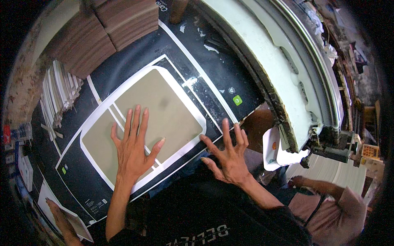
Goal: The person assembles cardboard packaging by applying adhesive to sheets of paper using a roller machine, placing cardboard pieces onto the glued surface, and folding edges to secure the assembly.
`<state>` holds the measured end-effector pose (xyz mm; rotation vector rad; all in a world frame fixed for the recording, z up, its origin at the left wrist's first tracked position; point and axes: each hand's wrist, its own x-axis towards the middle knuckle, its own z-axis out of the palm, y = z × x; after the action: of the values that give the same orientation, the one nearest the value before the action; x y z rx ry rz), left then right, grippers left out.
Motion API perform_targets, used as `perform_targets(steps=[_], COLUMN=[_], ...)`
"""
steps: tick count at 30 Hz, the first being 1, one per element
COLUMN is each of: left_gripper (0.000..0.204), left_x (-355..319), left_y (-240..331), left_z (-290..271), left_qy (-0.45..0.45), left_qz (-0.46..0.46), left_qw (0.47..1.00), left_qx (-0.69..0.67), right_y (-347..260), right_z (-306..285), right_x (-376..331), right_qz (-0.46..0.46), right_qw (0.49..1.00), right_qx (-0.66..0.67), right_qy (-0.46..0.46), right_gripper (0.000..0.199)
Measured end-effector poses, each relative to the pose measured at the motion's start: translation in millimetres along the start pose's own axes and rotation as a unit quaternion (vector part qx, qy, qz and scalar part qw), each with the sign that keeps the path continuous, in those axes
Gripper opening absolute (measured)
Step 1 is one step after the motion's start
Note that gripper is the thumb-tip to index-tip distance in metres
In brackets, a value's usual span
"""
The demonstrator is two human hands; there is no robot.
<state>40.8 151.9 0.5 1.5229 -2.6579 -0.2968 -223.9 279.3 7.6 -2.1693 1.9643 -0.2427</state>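
Note:
A large flat printed sheet, black with white lines and two beige panels, lies on the work surface in front of me. My left hand rests flat on it, fingers spread, over the beige panels near the sheet's near edge. My right hand is open too, fingers spread, at the sheet's near right edge. Neither hand holds anything.
Stacks of brown cardboard stand at the far left, with white sheets on edge beside them. A large curved white machine part runs along the right. A co-worker's arm reaches by a white paper stack. Another person's hand touches a sheet at lower left.

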Motion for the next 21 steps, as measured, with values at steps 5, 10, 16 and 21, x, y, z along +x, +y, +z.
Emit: perform_targets(steps=[5, 10, 16, 21], left_gripper=[0.084, 0.084, 0.088, 0.085], left_x=[0, -2, -3, 1], left_y=[0, -5, -7, -6], left_z=[1, 1, 0, -2], left_qy=[-0.002, 0.000, 0.005, -0.001], left_qz=[0.001, 0.003, 0.007, 0.009], left_qw=[1.000, 1.000, 1.000, 0.999], left_qx=[0.002, 0.014, -0.030, -0.039], right_y=[-1, -10, -10, -6], right_z=[5, 3, -17, -36], right_x=[1, 20, 13, 83], right_qz=[0.032, 0.027, 0.004, -0.010], right_qw=[0.999, 0.999, 0.999, 0.998], right_qx=[-0.031, -0.029, -0.047, -0.039], right_qy=[-0.009, 0.003, -0.016, 0.040], right_gripper=[0.059, 0.067, 0.061, 0.054])
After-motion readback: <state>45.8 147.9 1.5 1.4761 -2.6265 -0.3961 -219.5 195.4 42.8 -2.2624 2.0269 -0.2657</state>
